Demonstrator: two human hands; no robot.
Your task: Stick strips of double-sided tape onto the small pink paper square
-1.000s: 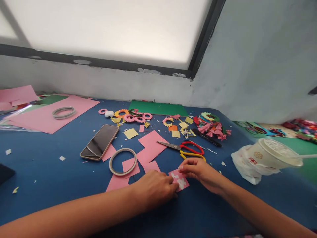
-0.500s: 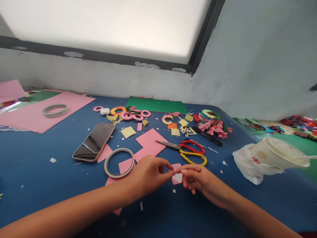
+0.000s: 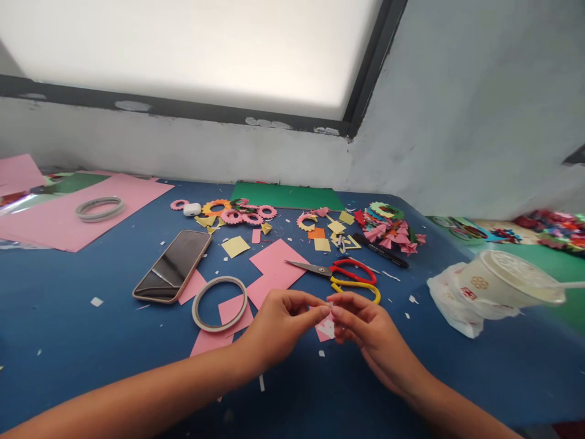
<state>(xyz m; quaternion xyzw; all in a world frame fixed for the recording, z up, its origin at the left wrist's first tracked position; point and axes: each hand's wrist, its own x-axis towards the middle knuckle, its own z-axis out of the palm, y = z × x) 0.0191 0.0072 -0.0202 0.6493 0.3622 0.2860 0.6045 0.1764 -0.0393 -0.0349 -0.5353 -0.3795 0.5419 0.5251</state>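
"What's in the fingers?"

"A tiny pale scrap (image 3: 329,304), pinched by thumb and forefinger of both the left hand (image 3: 278,323) and the right hand (image 3: 375,326), fingertips meeting just on the near side of the scissors (image 3: 325,271). Too small to make out its shape from here."

"And beneath?"

"One pink square (image 3: 325,337) of flat paper, partly hidden, white strips across it, on the blue tabletop (image 3: 114,353) at the near side of the scissors."

"Describe the scissors."

"One pair: slim metal blades, one red loop, one yellow, both smooth."

"To their left?"

"One flat, pale tape ring (image 3: 196,308) overlapping pink paper pieces (image 3: 235,311), and beyond it one glossy phone (image 3: 172,268) with rounded corners."

"Behind them?"

"Four flat yellow squares (image 3: 236,246), one left of the blades and three past the handles, with one orange square (image 3: 316,233) among those three. Farther back, one smooth green sheet (image 3: 287,196)."

"And on the right?"

"One black marker (image 3: 382,250) behind the handles, slender and capped, and well apart, one tilted paper cup (image 3: 498,281) in a crinkled plastic bag (image 3: 457,305)."
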